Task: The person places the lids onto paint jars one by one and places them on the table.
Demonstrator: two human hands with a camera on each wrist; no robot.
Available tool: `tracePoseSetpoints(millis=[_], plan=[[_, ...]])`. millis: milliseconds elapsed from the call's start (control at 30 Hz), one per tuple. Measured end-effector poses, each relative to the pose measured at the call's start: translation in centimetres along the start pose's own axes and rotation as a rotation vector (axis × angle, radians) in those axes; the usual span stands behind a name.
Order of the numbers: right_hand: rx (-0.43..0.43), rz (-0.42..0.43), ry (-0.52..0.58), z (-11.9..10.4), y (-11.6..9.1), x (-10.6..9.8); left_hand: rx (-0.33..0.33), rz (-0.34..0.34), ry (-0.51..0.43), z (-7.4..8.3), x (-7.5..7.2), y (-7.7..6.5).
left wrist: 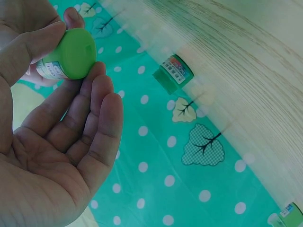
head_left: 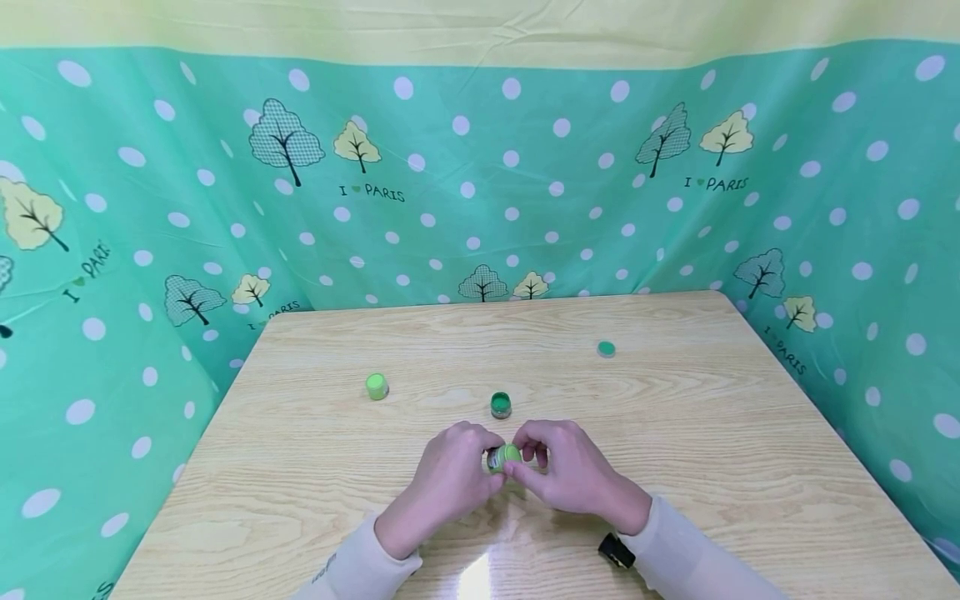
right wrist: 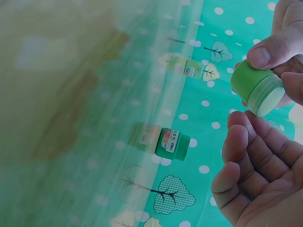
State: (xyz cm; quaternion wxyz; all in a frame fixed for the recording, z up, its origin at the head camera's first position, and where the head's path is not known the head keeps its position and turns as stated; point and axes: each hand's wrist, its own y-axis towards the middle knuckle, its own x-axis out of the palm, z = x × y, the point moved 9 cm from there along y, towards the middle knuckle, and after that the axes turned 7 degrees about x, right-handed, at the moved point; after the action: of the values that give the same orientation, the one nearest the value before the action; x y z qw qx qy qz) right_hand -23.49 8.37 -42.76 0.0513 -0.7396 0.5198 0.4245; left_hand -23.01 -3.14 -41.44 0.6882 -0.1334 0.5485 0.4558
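Both hands meet at a small light green paint jar [head_left: 502,457] near the middle front of the table. My left hand [head_left: 457,467] grips its labelled body, thumb on the near side. On the other side, my right hand [head_left: 566,467] pinches the light green lid [left wrist: 80,53] end, its thumb low on the jar. The jar is tilted on its side, lid towards the right hand. Just beyond the hands stands a dark green paint jar [head_left: 500,406], its top off and green paint showing inside.
Another light green paint jar [head_left: 377,386] stands farther back on the left. A green lid [head_left: 606,349] lies at the back right of the wooden table [head_left: 300,500]. A dotted teal curtain [head_left: 465,183] hangs behind and along both sides.
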Motion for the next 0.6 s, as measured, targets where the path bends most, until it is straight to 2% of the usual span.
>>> tracePoseSetpoints(millis=[600], plan=[[0.026,0.019,-0.018,0.26,0.03,-0.04,-0.010,-0.001,-0.009,-0.07,0.01,-0.11]])
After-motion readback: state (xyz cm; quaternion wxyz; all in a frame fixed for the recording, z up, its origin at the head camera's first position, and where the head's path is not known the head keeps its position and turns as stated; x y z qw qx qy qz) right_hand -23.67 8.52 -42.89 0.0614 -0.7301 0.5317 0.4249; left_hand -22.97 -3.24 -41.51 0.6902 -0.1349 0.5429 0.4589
